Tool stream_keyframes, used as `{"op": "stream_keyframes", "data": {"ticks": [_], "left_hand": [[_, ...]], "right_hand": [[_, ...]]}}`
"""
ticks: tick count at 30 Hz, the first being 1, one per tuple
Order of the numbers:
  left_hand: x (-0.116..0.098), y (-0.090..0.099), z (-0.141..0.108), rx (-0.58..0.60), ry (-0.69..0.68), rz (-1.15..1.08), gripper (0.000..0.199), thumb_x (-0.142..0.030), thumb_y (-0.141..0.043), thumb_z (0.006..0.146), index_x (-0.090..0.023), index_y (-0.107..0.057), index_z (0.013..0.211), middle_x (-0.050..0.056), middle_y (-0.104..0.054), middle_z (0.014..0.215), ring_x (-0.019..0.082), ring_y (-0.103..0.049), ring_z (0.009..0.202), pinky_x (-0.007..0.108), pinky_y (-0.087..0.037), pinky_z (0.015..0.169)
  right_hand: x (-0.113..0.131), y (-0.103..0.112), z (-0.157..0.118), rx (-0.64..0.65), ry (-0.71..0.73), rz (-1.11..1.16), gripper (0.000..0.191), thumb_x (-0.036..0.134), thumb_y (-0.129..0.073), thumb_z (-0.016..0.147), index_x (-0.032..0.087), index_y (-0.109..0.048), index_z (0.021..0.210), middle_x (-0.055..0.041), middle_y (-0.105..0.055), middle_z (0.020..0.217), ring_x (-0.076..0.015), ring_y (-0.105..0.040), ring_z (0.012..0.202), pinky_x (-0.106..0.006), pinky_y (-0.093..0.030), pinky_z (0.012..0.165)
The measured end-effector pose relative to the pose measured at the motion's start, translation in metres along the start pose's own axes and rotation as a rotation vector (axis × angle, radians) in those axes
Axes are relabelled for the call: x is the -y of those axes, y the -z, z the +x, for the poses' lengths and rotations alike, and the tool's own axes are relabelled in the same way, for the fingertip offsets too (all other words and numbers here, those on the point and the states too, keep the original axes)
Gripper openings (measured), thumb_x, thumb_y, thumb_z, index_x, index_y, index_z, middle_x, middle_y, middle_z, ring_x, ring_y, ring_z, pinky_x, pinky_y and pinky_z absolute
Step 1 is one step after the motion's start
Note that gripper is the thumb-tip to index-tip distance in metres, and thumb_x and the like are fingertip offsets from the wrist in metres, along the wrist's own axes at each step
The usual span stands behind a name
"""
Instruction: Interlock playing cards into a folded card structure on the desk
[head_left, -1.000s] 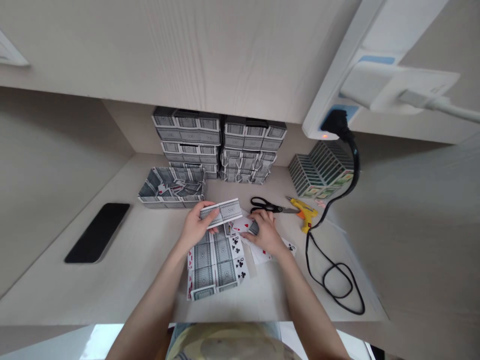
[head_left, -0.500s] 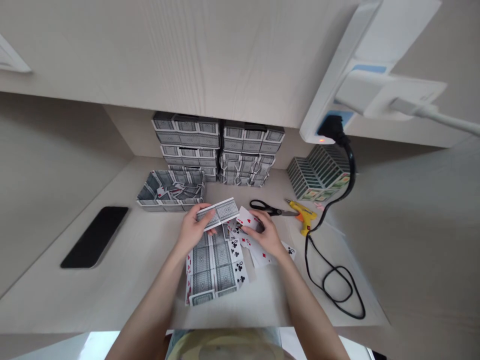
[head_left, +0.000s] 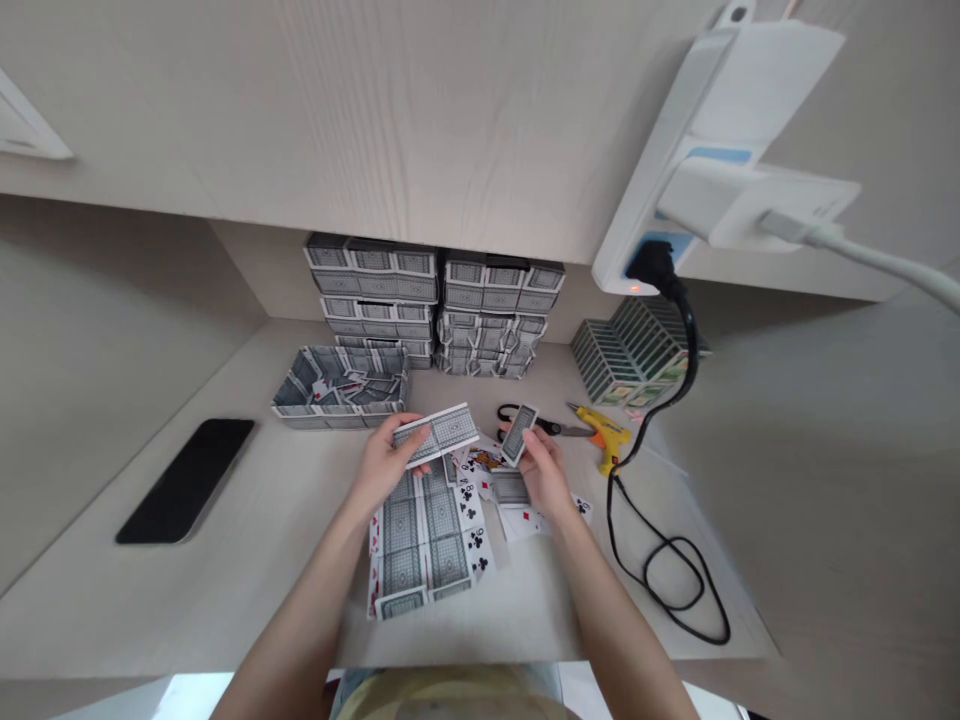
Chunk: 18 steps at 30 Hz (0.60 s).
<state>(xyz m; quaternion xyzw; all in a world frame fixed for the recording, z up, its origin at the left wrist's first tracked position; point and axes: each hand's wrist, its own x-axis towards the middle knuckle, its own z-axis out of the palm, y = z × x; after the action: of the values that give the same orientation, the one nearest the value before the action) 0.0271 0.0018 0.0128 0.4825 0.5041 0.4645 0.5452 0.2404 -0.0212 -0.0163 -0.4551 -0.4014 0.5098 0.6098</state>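
Grey-patterned and white-edged, pinched in the left hand [head_left: 381,465] with thumb on top: a narrow strip of two card backs [head_left: 450,428], tilted just as half a second ago. Gripped by the right edge in the right hand [head_left: 546,472], near the strip but apart from it: a small grey-backed playing card [head_left: 517,436], tilted and raised. Half a second ago, a heart-marked face in that grip; now a patterned back. Also newly bared: a colourful court card in the loose pile of mixed playing cards [head_left: 484,462] under the right hand. As a judgement for the work in hand: both held pieces now turned back-outward, perhaps for matching or checking.

Flat on the pale wooden desk [head_left: 187,610], just below the strip: a grey-backed panel of overlapping cards [head_left: 401,530], with red and black pips along its sides.

Hidden: most left fingers, behind the strip; right fingertips, behind the small card; part of the black-handled scissors [head_left: 553,428], behind that card too. Cannot tell: same card flipped over or a different one, single or folded; nor the strip's manner of joining. Hard to sort out: the pile's overlapping layers. Cut off at the lower edge: both upper arms.
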Motion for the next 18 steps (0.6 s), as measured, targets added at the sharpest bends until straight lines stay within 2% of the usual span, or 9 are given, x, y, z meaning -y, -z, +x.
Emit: {"op": "stream_keyframes", "data": {"ticks": [4,8,14,18], "left_hand": [[-0.0004,-0.0009,-0.001,0.029,0.025,0.013,0.034,-0.04,-0.062,0.069,-0.018,-0.05,0.092,-0.004,-0.058,0.053,0.013,-0.054,0.038,0.025,-0.045,0.037],[0.0003,-0.0017,-0.0024,0.07,0.032,0.043,0.034,-0.04,-0.062,0.07,-0.018,-0.05,0.092,-0.004,-0.058,0.053,0.014,-0.054,0.039,0.025,-0.045,0.038],[0.0026,-0.0023,-0.0029,0.125,0.04,0.078,0.035,-0.041,-0.061,0.07,-0.018,-0.05,0.095,-0.004,-0.058,0.054,0.013,-0.054,0.039,0.025,-0.046,0.039],[0.0029,-0.0035,-0.0028,0.114,0.044,0.083,0.036,-0.042,-0.061,0.07,-0.018,-0.05,0.095,-0.004,-0.058,0.053,0.013,-0.053,0.038,0.025,-0.045,0.039]], "right_hand": [[-0.0005,-0.0031,0.0006,-0.009,-0.041,0.152,0.03,0.038,-0.059,0.07,0.02,-0.059,0.094,-0.007,-0.067,0.096,-0.0213,-0.062,0.081,-0.033,-0.05,0.065],[-0.0045,-0.0025,0.0015,-0.066,-0.13,0.206,0.02,0.031,-0.067,0.066,0.019,-0.061,0.081,-0.0034,-0.069,0.083,-0.0175,-0.064,0.07,-0.029,-0.051,0.06],[-0.0076,-0.0063,0.0003,-0.101,-0.195,0.267,0.026,0.031,-0.073,0.061,0.016,-0.062,0.078,-0.0052,-0.07,0.081,-0.0192,-0.066,0.072,-0.033,-0.055,0.067],[-0.0038,-0.0109,-0.003,-0.057,-0.231,0.273,0.026,0.034,-0.072,0.063,0.016,-0.063,0.079,-0.0044,-0.07,0.077,-0.0182,-0.067,0.067,-0.031,-0.056,0.065]]}}
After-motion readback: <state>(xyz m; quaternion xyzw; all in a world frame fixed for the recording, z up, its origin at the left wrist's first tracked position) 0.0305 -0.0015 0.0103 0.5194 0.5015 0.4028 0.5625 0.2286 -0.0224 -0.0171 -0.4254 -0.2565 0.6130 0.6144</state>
